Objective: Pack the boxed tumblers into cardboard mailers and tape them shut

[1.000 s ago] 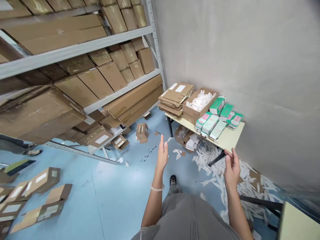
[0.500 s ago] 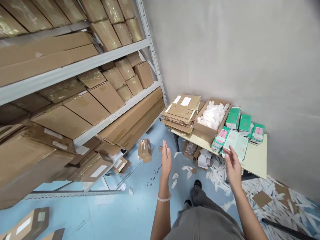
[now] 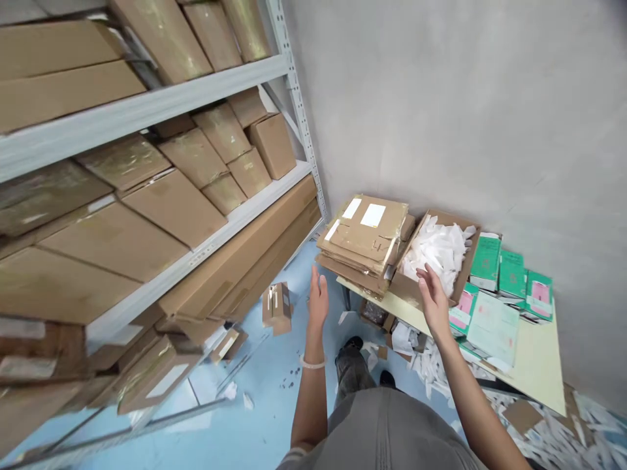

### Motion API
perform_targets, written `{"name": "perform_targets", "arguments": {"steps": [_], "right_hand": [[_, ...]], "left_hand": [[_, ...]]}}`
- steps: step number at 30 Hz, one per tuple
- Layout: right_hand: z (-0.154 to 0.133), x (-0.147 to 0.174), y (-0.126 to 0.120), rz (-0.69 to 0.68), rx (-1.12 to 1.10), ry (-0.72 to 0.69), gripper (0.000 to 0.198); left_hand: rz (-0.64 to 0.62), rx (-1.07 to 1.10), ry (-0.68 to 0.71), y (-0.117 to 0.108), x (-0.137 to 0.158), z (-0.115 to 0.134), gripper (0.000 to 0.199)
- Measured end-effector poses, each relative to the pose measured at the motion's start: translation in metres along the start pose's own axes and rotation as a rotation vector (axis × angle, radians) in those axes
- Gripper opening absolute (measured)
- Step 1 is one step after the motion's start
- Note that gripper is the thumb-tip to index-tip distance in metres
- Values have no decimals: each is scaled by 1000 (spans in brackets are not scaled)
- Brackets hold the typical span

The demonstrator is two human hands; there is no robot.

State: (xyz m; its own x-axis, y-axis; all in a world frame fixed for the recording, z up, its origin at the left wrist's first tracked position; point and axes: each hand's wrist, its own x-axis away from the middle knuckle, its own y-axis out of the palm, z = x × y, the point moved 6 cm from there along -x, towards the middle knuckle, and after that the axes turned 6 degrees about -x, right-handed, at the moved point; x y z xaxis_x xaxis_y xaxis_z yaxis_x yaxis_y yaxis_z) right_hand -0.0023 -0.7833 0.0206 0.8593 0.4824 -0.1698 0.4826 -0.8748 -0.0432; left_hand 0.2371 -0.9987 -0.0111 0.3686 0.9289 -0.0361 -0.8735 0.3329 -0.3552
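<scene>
My left hand (image 3: 318, 299) is raised in the air with fingers stretched out, holding nothing, left of the stack of flattened cardboard (image 3: 367, 232). My right hand (image 3: 434, 295) hovers in front of the open cardboard box (image 3: 405, 287), its fingers apart and nothing in them. White crumpled pieces (image 3: 438, 248), perhaps gloves or paper, fill that box. To its right on the table (image 3: 539, 349) are several green boxes (image 3: 512, 273), some with pink panels. A pale green flat-topped box (image 3: 492, 326) lies among them.
Metal shelving (image 3: 147, 111) packed with brown cartons fills the left side. A small carton (image 3: 277, 307) lies on the blue floor (image 3: 264, 418). White scraps (image 3: 548, 431) litter the floor under and beside the table. A grey wall (image 3: 441, 98) stands behind.
I have stepped nearer the table, so the stack and boxes look larger. My right hand has shifted left, from before the green boxes to before the open box; both hands stay free.
</scene>
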Motion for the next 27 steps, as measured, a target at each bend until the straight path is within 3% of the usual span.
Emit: {"name": "perform_targets", "arguments": {"steps": [6, 10, 14, 18, 24, 27], "right_hand": [[48, -56, 58, 110, 4, 75, 70], [86, -84, 94, 145, 41, 165, 79], [108, -102, 120, 149, 150, 169, 88], [126, -107, 134, 141, 181, 204, 91], [132, -108, 138, 214, 245, 202, 89], [123, -111, 131, 284, 270, 176, 82]], "left_hand": [[-221, -49, 5, 35, -137, -22, 79], [-330, -89, -6, 58, -200, -32, 75], [-429, -152, -32, 85, -225, -43, 71], [-418, -250, -24, 104, -233, -49, 64], [-275, -285, -50, 106, -248, -46, 47], [-282, -184, -136, 102, -259, -47, 45]]}}
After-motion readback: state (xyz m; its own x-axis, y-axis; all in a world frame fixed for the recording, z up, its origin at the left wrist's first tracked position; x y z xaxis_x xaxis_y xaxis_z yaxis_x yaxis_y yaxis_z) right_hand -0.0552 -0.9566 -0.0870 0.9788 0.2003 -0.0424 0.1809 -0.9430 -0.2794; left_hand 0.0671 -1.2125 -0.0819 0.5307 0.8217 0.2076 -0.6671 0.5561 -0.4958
